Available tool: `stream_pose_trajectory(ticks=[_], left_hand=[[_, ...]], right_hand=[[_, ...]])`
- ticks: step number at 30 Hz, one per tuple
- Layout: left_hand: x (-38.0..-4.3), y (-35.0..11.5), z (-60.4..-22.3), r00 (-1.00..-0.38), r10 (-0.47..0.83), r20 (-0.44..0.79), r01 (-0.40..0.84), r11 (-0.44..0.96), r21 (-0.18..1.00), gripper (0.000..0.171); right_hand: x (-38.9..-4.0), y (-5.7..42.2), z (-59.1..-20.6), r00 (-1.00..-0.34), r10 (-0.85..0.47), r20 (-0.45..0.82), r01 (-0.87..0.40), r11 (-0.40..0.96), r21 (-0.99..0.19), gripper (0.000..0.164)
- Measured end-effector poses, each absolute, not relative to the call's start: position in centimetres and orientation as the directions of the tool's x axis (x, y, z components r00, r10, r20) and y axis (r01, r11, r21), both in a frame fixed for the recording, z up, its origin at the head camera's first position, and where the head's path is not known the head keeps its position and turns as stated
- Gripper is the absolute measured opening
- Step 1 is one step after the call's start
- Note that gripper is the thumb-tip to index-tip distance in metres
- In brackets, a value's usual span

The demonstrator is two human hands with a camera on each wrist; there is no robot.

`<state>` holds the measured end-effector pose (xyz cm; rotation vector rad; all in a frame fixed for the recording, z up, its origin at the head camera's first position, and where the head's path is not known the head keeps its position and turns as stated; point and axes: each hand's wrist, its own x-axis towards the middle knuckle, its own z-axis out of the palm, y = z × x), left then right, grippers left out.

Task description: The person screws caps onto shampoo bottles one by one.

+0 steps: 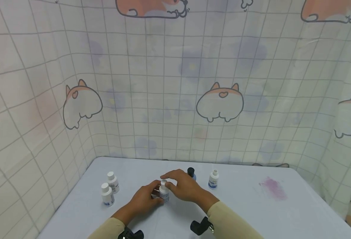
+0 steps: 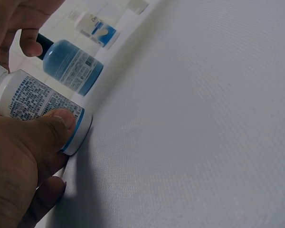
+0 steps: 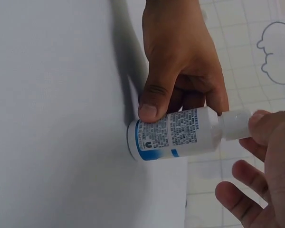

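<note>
In the head view, my left hand [image 1: 145,199] grips a small white bottle [image 1: 164,196] standing on the table, its thumb lying across the printed label in the left wrist view. My right hand [image 1: 185,186] reaches over from the other side and pinches the bottle's white cap [image 3: 235,125] at the neck. The other fingers of that hand are spread away from the cap in the right wrist view. Just behind my right hand is a blue bottle [image 2: 72,67] with a black cap, partly hidden by the hand in the head view.
A white bottle with no cap [image 1: 213,181] stands right of the blue one. Two capped white bottles [image 1: 107,196] [image 1: 113,183] stand at the left. The white table [image 1: 238,212] has a pink stain [image 1: 273,188] at the right. A patterned curtain [image 1: 169,132] hangs behind.
</note>
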<state>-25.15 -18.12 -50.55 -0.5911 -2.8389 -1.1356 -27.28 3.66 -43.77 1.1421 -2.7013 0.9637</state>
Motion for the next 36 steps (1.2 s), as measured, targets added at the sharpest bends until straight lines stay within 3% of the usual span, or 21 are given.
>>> stream_pose_trajectory(ticks=[3,10,15,23,31,36], left_hand=[[-25.09,-18.12,-50.42,-0.925,0.337,0.176,0.366,0.66,0.656,0.055],[-25.22,-18.17,-50.63,-0.929,0.335,0.159,0.353,0.668,0.656,0.054],[-25.26,-18.2,-50.84,-0.929,0.334,0.158,0.351,0.666,0.657,0.055],[-25.14,-18.2,-50.99,-0.927,0.336,0.165,0.357,0.66,0.661,0.054],[-25.42,-18.28,-51.0,-0.927,0.34,0.161,0.357,0.661,0.66,0.057],[-25.43,-18.32,-50.93,-0.926,0.344,0.155,0.356,0.659,0.663,0.056]], right_hand=[[-27.36,3.72,-43.66,-0.704,-0.649,0.288,-0.688,0.522,-0.504,0.024],[-27.45,3.51,-43.51,-0.757,-0.591,0.278,-0.639,0.584,-0.501,0.016],[-27.35,3.49,-43.52,-0.761,-0.584,0.282,-0.636,0.588,-0.5,0.015],[-27.45,3.65,-43.63,-0.626,-0.683,0.377,-0.77,0.462,-0.441,0.019],[-27.32,3.75,-43.41,-0.743,-0.597,0.301,-0.66,0.583,-0.474,0.014],[-27.36,3.81,-43.44,-0.724,-0.616,0.31,-0.68,0.561,-0.472,0.015]])
